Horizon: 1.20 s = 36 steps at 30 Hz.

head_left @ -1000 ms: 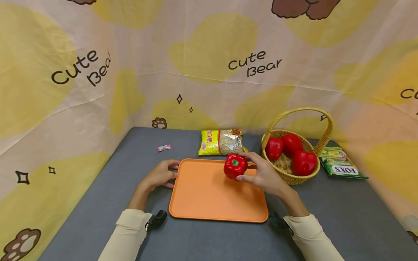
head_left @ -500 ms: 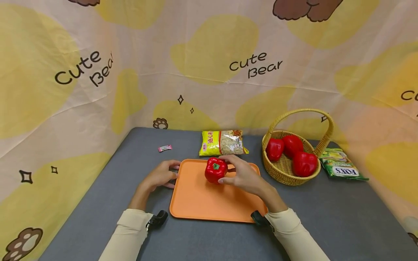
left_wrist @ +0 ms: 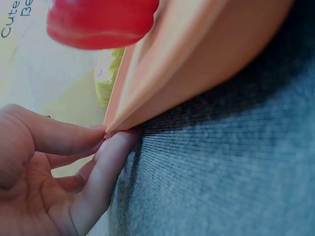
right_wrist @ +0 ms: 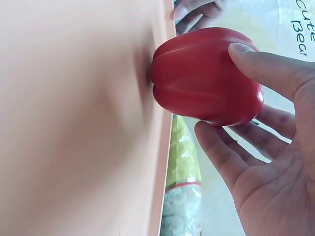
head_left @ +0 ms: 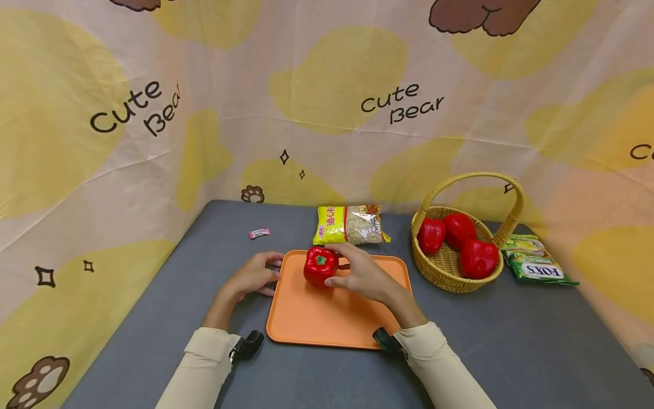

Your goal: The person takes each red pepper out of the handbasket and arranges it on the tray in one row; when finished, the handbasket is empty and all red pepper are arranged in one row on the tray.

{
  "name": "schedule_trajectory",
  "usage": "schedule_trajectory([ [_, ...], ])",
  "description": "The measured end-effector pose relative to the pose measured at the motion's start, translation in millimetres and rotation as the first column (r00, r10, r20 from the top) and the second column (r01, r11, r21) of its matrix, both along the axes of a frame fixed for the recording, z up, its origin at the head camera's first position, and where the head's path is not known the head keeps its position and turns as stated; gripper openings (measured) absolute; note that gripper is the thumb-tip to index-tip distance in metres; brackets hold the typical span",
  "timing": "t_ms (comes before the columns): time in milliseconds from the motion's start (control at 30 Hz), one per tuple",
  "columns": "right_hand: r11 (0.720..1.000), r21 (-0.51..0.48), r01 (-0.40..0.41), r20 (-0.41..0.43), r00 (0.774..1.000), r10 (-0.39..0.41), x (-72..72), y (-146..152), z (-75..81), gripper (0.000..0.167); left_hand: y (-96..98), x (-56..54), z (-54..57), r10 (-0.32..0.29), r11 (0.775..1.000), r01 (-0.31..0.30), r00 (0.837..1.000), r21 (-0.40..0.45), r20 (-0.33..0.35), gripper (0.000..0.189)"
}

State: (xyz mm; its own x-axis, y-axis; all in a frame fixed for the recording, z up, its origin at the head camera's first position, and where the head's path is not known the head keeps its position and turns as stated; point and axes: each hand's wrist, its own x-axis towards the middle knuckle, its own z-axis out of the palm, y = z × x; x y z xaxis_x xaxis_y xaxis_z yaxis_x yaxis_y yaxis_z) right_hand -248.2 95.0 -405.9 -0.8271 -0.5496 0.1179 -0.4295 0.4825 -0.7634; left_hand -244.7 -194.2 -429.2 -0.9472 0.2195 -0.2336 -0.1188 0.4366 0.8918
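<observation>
In the head view my right hand (head_left: 363,275) holds a red bell pepper (head_left: 320,270) over the left part of an orange tray (head_left: 332,318). The right wrist view shows the thumb on one side of the pepper (right_wrist: 202,73) and the fingers on the other. Its base is close to the tray surface; whether they touch I cannot tell. At the tray's left edge, my left hand (head_left: 254,275) pinches the rim between thumb and finger, as the left wrist view shows.
Right of the tray stands a wicker basket (head_left: 444,278) with three red bell peppers (head_left: 478,258). A green FOX'S bag (head_left: 539,264) lies beside it. Behind the tray are a yellow pasta bag (head_left: 349,224) and a small pink wrapped candy (head_left: 259,233).
My right hand has carried the bell pepper leftward across the tray, from its right half to its left part. The left hand stays at the tray's left edge.
</observation>
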Motion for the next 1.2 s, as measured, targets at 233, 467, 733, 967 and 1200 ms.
schedule_trajectory([
  [233, 0.999, 0.049, 0.002, -0.012, 1.000, -0.002, -4.8, -12.0, -2.2, 0.074, 0.2, -1.3, 0.8, -0.003, 1.000, 0.003, 1.000, -0.005, -0.004, 0.055],
  [467, 0.999, 0.029, -0.012, 0.005, 1.000, 0.012, -6.8, -22.0, -1.0, 0.073, 0.2, -2.5, -0.3, 0.004, 1.000, -0.004, 1.000, -0.015, -0.006, 0.055],
  [733, 0.999, 0.033, -0.014, 0.034, 0.999, 0.013, -10.2, -34.0, 0.4, 0.073, 0.5, -0.2, 0.6, 0.000, 1.000, -0.001, 1.000, -0.027, -0.005, 0.056],
  [967, 0.999, 0.021, -0.029, 0.047, 0.998, 0.028, -12.4, -43.6, 1.8, 0.072, 0.6, 0.1, 1.0, -0.001, 1.000, 0.000, 1.000, -0.031, -0.010, 0.055],
  [1200, 0.999, 0.012, -0.036, 0.032, 0.999, 0.035, -16.0, -49.8, 0.1, 0.071, -0.2, -0.8, -0.5, -0.003, 1.000, 0.003, 1.000, -0.016, -0.014, 0.057],
])
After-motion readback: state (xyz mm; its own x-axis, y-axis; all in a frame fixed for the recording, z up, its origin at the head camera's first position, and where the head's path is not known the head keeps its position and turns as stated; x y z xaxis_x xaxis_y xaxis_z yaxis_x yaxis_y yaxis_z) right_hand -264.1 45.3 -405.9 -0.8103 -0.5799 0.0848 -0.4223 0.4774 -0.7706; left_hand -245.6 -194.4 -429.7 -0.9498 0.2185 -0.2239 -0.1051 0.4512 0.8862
